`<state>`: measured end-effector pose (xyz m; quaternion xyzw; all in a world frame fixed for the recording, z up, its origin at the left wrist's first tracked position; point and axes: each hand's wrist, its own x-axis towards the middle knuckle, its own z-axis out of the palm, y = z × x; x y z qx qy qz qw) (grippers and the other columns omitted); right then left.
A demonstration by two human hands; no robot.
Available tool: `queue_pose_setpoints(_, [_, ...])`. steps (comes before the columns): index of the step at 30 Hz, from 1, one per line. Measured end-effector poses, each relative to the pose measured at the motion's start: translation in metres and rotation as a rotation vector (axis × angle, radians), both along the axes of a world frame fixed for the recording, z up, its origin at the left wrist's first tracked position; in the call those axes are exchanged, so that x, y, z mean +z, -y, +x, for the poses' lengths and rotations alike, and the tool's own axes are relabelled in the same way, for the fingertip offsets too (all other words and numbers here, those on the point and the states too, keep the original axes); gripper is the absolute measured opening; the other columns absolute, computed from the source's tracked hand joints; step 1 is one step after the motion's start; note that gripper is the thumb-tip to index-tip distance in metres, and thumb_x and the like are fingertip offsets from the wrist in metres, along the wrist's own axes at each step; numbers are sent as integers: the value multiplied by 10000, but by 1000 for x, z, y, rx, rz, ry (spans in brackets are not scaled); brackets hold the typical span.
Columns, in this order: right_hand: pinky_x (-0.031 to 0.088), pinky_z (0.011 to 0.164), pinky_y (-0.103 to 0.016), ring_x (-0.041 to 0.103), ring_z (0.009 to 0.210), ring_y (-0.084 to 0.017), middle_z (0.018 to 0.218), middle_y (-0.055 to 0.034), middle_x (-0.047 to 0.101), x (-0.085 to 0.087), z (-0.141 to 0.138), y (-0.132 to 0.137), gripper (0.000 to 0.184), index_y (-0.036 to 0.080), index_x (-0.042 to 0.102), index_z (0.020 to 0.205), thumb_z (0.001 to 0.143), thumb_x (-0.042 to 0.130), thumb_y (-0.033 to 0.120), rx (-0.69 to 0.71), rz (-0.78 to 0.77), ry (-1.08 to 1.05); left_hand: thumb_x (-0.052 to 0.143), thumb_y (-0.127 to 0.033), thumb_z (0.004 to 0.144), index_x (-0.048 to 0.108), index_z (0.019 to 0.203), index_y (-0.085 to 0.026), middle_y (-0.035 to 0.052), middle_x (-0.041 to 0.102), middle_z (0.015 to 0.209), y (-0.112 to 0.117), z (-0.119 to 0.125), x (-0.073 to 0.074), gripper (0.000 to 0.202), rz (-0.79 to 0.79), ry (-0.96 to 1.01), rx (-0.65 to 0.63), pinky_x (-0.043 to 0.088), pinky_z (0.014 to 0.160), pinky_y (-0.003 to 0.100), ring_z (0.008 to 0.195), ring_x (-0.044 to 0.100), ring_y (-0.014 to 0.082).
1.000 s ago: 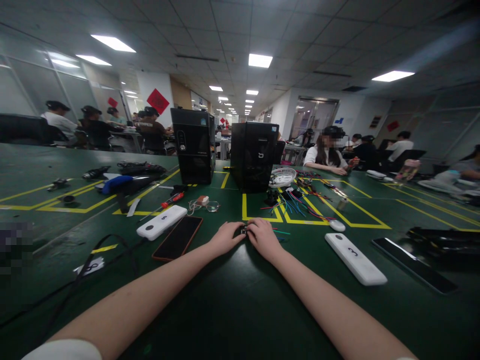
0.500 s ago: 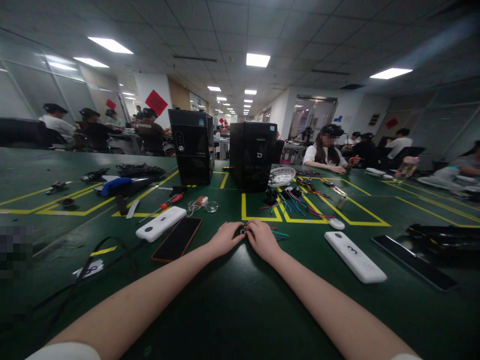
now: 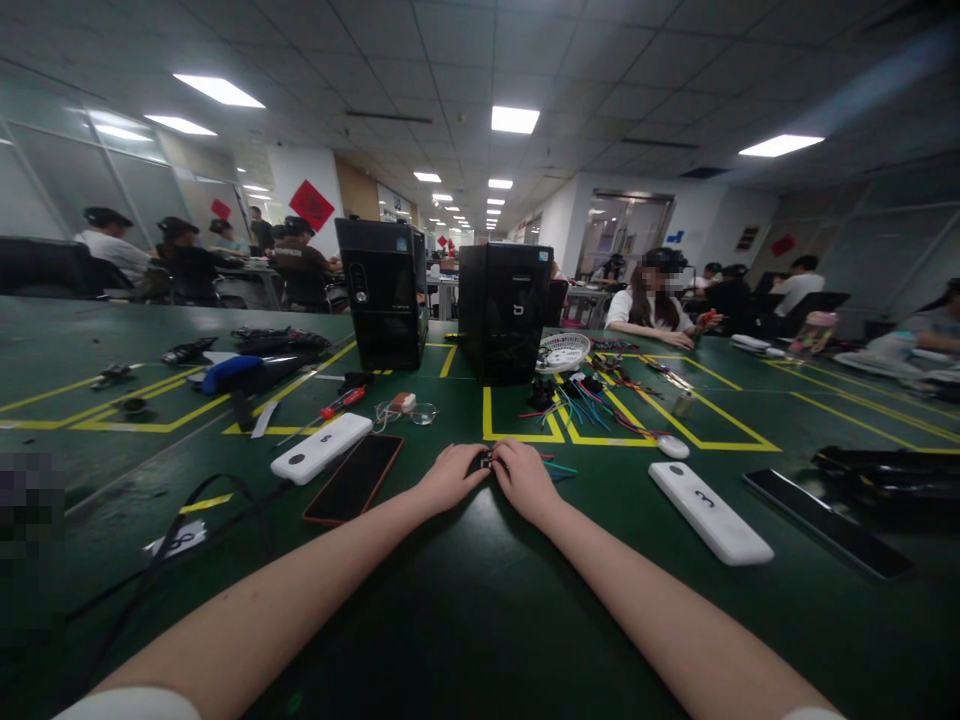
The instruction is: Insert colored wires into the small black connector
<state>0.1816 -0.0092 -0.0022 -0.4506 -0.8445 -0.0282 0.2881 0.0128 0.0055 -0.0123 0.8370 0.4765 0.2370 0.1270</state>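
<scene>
pinching a small dark part (image 3: 487, 461) between left hand (image 3: 453, 477) and right hand (image 3: 526, 480), we hold our fingers (image 3: 511, 452) narrow around it at the green table (image 3: 476, 610); coloured wires (image 3: 579, 406) lie toward two o'clock, a phone (image 3: 355, 480) at nine, a white block (image 3: 709, 512) near three, a black computer case (image 3: 514, 315) at twelve.

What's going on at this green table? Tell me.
A person's bare left hand and bare right hand together hold a small, mostly hidden dark part over the dark green tabletop. A black phone with an orange-brown edge lies beside the left hand; thin coloured wires lie beyond the right. A boxy black computer tower stands ahead.
</scene>
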Motion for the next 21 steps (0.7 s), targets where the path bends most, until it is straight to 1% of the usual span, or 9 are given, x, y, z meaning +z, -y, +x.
queue_pose_setpoints(10, [376,796,-301,509,886,-166,937,-57,570,0,0,1,96,175,553,861,835,464,150,-8,9,12,517,-336,833,497,1180,-190,91,573,1181,-1,0,-2,377,-1,12,3,341,981,419,1106,502,251])
queue_pose_setpoints(15, [374,796,-304,506,888,-171,936,-60,570,-1,-1,0,94,171,548,867,832,463,149,-14,6,8,517,-344,832,505,1173,-192,89,576,1178,0,-1,0,374,-7,17,0,353,974,408,1105,505,248])
queue_pose_setpoints(21, [374,812,-313,506,899,-173,946,-61,576,-2,-2,0,100,171,542,874,831,455,145,-22,3,1,533,-346,822,509,1161,-177,88,588,1154,0,-1,0,379,8,23,0,366,964,409,1092,516,250])
